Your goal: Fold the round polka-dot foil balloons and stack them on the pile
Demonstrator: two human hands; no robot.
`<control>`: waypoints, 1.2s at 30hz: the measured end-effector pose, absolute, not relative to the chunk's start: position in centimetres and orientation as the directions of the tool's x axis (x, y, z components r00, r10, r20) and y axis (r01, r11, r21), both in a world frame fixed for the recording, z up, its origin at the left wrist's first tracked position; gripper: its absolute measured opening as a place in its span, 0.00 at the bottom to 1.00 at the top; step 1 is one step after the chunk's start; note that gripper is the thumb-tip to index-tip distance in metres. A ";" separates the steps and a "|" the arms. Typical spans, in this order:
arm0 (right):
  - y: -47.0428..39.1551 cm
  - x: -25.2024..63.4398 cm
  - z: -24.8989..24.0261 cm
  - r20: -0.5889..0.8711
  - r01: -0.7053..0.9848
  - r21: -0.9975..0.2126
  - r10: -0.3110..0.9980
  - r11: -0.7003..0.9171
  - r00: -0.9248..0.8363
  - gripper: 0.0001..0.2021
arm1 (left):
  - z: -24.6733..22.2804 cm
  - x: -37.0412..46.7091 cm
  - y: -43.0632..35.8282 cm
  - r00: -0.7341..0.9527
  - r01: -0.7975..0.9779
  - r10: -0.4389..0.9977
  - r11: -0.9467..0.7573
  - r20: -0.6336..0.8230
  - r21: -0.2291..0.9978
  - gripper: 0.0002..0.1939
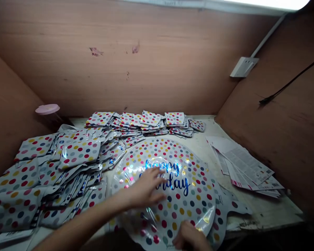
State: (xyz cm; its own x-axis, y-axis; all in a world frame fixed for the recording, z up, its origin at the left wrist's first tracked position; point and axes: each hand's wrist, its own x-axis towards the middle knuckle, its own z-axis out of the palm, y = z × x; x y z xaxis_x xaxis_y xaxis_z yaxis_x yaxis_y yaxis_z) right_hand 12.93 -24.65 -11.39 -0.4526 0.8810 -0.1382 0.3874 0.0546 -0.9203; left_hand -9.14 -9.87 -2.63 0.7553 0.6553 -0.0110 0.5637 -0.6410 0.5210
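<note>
A flat round foil balloon (183, 209) with coloured dots and blue "happy birthday" lettering lies in front of me. At least one more dotted foil balloon (219, 223) shows from under its right side. My left hand (149, 188) is over the lettering, fingers spread, and covers some of the letters; whether it touches the foil is hard to tell. At the lower edge of the top balloon, my right hand (191, 237) is closed, its fingers curled at the foil's margin. Part of that hand is cut off by the frame.
Folded dotted foil packets (81, 153) are heaped on the left, with more stacks (151, 120) along the back wall. Printed paper sheets (246, 164) lie at right. A pink-lidded container (47, 109) stands at back left. A socket box (244, 67) and a black cable (290, 82) are at the right wall.
</note>
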 end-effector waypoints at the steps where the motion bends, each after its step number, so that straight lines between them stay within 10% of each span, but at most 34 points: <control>1: -24.5 13.0 -10.8 -0.194 0.363 -0.931 0.879 -0.025 -0.435 0.14 | -3.4 -10.5 -13.2 0.786 0.541 0.617 -0.646 -0.049 0.539 0.29; 6: -19.2 13.6 -7.7 -0.532 0.182 -0.840 0.713 -0.510 -0.456 0.18 | -8.8 -13.7 -23.1 0.696 0.650 0.694 -0.718 0.185 0.250 0.46; 10: -11.2 13.1 -5.7 -0.465 0.307 -0.877 0.814 -0.370 -0.347 0.19 | -11.0 -13.1 -24.9 0.706 0.683 0.662 -0.730 0.254 0.005 0.48; 18: -10.2 12.2 -0.9 -0.362 0.276 -0.930 0.746 -0.245 -0.558 0.15 | -7.8 -15.1 -21.4 0.280 0.758 0.703 -0.579 0.653 0.299 0.38; 23: -18.2 13.5 -1.9 -0.422 0.313 -0.906 0.620 -0.283 -0.661 0.08 | -7.1 -17.1 -19.0 0.620 0.487 0.502 -0.849 0.604 0.206 0.14; 30: -20.8 14.7 -8.1 -0.526 -0.085 -0.783 0.728 -0.617 -0.440 0.16 | -8.4 -17.8 -19.4 0.726 0.438 0.385 -0.898 0.570 0.047 0.11; 36: -18.7 15.5 -5.2 -0.472 0.049 -0.871 0.806 -0.488 -0.358 0.15 | -8.3 -18.2 -20.4 0.710 0.458 0.407 -0.887 0.574 0.063 0.14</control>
State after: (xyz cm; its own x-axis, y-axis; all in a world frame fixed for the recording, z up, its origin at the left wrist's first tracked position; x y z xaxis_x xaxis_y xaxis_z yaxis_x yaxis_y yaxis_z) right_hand 15.49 -18.68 -5.22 -0.3585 0.8057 -0.4715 0.0487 -0.4883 -0.8713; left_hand -18.24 -20.41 -8.31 0.7105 0.4073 0.5739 0.4576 -0.8869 0.0630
